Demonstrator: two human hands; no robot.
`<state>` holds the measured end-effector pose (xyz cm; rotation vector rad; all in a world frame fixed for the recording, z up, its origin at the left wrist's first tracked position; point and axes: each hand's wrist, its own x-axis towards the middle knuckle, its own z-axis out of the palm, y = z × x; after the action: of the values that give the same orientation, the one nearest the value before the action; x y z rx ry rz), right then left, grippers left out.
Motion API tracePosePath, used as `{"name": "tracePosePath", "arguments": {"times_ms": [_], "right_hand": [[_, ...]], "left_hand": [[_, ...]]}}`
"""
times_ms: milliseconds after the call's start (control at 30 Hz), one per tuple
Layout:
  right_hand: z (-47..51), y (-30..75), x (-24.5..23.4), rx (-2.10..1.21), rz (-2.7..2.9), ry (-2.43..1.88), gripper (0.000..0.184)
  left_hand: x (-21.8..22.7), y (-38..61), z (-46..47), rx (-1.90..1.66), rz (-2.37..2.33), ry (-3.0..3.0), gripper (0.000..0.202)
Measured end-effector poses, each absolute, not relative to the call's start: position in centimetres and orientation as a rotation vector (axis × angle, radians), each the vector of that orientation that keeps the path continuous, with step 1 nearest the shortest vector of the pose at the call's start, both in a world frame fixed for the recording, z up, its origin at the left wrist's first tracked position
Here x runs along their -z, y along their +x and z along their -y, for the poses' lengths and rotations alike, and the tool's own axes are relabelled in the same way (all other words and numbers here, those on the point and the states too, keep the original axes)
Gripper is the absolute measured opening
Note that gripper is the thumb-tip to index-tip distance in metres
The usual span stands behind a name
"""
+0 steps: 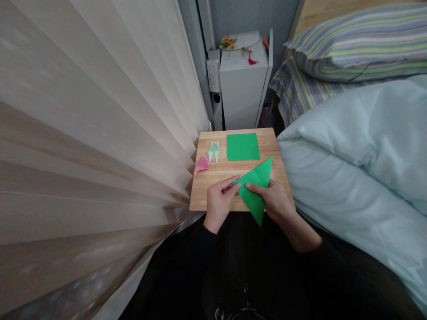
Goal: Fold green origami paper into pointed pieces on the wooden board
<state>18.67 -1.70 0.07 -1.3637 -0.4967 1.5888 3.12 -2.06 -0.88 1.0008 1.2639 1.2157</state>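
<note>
A green paper folded into a triangle (255, 189) is held over the near edge of a wooden board (213, 175). My left hand (218, 202) pinches its left corner with thumb and fingers closed on it. My right hand (275, 202) grips the paper's middle and lower part from the right. A flat green square sheet (243, 146) lies at the far side of the board. A small pale green folded piece (214, 151) and a pink folded piece (202, 164) lie on the board's left part.
A pleated beige curtain (93, 146) fills the left side, touching the board's left edge. A pale blue duvet (360, 151) and striped pillow (360, 42) lie on the right. A white cabinet (243, 84) stands behind the board.
</note>
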Motion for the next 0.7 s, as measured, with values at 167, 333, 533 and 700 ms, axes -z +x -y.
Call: {"name": "tracePosePath", "arguments": {"times_ms": [167,333,533,700], "right_hand": [[1.72,18.6,-0.08,-1.579,0.52,-1.387,0.039],[1.69,18.6,-0.06,-1.581,0.534,-1.402,0.039],[1.74,18.6,-0.1,-1.587,0.514,-1.378,0.04],[1.71,18.66,0.12,-1.575,0.521,-1.399,0.04]], "left_hand": [[0.82,3.12,2.08,-1.197,-1.288,0.999,0.043],[0.91,3.19,2.08,-1.212,-1.278,0.961,0.043],[1.0,3.2,2.06,-1.22,-1.288,1.004,0.043],[0.96,3.15,2.08,-1.212,-1.292,0.997,0.044]]}}
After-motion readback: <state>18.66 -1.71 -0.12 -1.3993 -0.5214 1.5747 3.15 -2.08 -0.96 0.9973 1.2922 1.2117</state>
